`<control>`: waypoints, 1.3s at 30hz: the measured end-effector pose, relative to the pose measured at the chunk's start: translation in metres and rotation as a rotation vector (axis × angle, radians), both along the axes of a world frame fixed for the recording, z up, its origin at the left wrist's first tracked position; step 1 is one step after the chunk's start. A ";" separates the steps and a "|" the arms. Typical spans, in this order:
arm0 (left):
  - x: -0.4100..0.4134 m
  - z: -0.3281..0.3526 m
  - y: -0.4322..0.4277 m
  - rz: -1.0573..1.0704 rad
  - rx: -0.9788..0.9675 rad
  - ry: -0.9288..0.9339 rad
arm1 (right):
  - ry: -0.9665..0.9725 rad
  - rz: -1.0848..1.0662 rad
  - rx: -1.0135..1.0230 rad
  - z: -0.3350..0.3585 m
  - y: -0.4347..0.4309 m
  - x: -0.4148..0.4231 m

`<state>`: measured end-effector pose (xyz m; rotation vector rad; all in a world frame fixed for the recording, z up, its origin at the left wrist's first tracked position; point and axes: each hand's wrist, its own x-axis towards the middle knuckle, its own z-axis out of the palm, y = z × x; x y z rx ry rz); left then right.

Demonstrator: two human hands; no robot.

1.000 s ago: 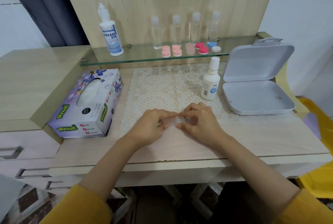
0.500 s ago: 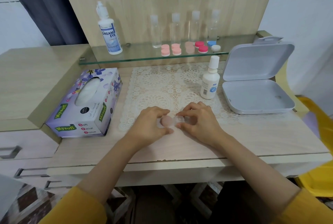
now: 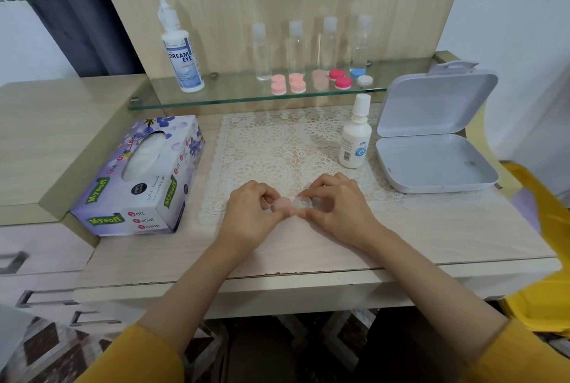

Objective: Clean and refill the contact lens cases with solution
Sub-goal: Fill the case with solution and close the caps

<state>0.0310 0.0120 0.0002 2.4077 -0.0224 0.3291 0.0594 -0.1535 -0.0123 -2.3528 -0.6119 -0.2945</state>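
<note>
A clear contact lens case point(image 3: 303, 204) lies at the front edge of the lace mat point(image 3: 277, 148). My right hand point(image 3: 336, 206) pinches the case from the right. My left hand point(image 3: 249, 213) pinches a pale pink round cap point(image 3: 284, 203) at the case's left well. A small white solution bottle point(image 3: 354, 136) stands upright on the mat behind my right hand. A larger "Dream Eye" solution bottle point(image 3: 182, 52) stands on the glass shelf point(image 3: 234, 95). Several pink, red and blue-white lens cases point(image 3: 320, 80) sit along that shelf.
A purple tissue box point(image 3: 142, 179) lies to the left of the mat. An open grey hinged box point(image 3: 431, 142) sits at the right. Several clear travel bottles point(image 3: 311, 43) line the back of the shelf. A yellow object point(image 3: 543, 247) is at the far right.
The pink cap has come into view at the case's left well, between my left fingers. Both hands stay at the same spot on the mat's front edge.
</note>
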 end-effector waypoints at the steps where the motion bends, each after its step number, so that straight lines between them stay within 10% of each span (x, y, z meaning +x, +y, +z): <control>1: 0.000 -0.001 0.000 -0.002 0.004 -0.016 | -0.002 0.001 0.003 0.000 0.000 0.000; 39: -0.006 -0.017 0.015 -0.180 -0.148 -0.089 | 0.182 0.080 -0.164 0.039 -0.026 0.001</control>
